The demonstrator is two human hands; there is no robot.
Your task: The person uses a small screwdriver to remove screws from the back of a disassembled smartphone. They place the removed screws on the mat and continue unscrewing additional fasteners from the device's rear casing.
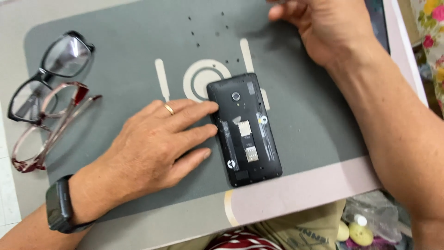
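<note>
Surface: grey work mat on a pale table, far corners cut off.
Right hand: at the top edge, fingertips out of frame, grip unreadable.
Left hand: flat, grasping nothing, fingertips against the phone.
Phone: back cover off, lying mid-mat.
Screws: tiny specks, hard to count.

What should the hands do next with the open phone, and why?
Probably the right hand should come back down to the phone. The left hand lies flat on the mat, fingers touching the phone's edge, steadying it. Its back is off, and tiny screws lie loose near the right hand.
</note>
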